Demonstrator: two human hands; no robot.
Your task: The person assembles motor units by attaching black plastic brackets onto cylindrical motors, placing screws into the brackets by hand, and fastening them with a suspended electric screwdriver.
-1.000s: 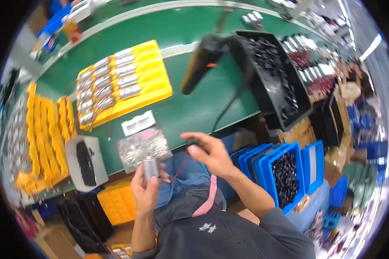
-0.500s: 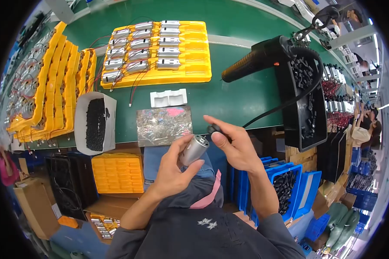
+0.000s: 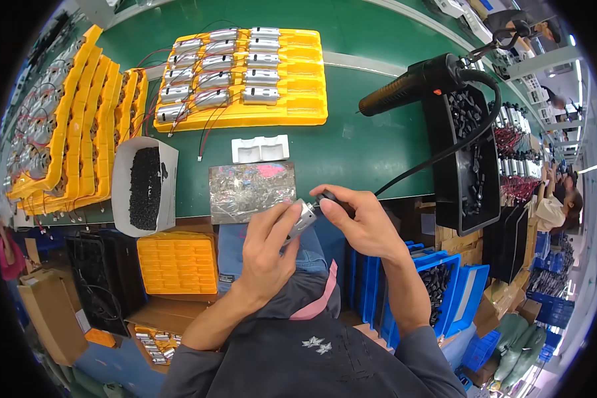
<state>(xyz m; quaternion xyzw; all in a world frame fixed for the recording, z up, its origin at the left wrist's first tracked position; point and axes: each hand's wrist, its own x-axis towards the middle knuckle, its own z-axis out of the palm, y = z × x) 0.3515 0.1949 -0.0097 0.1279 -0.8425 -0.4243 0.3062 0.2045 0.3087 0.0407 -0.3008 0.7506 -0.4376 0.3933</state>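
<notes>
In the head view, my left hand (image 3: pixel 266 249) is wrapped round a silver cylindrical motor (image 3: pixel 303 220), held tilted above my lap. A thin shaft shows at the motor's upper right end. My right hand (image 3: pixel 370 229) pinches a small black part (image 3: pixel 325 196) between thumb and forefinger, right by that end; whether the two touch is hard to tell. Just beyond my hands lies a worn metal plate (image 3: pixel 251 194) at the table edge. A white two-hollow block (image 3: pixel 260 149) sits behind it.
A yellow tray (image 3: pixel 298 119) of motors stands at the back, with stacked yellow trays (image 3: pixel 86 132) leftward. A white box (image 3: pixel 169 192) holds small black pieces. To the right, a black electric screwdriver (image 3: pixel 404 88) rests over a black bin (image 3: pixel 448 192); its cable crosses the table.
My left hand has turned over, its back now upward, and the motor's end faces more to the right. My right hand still pinches the black part, now nearer the shaft.
</notes>
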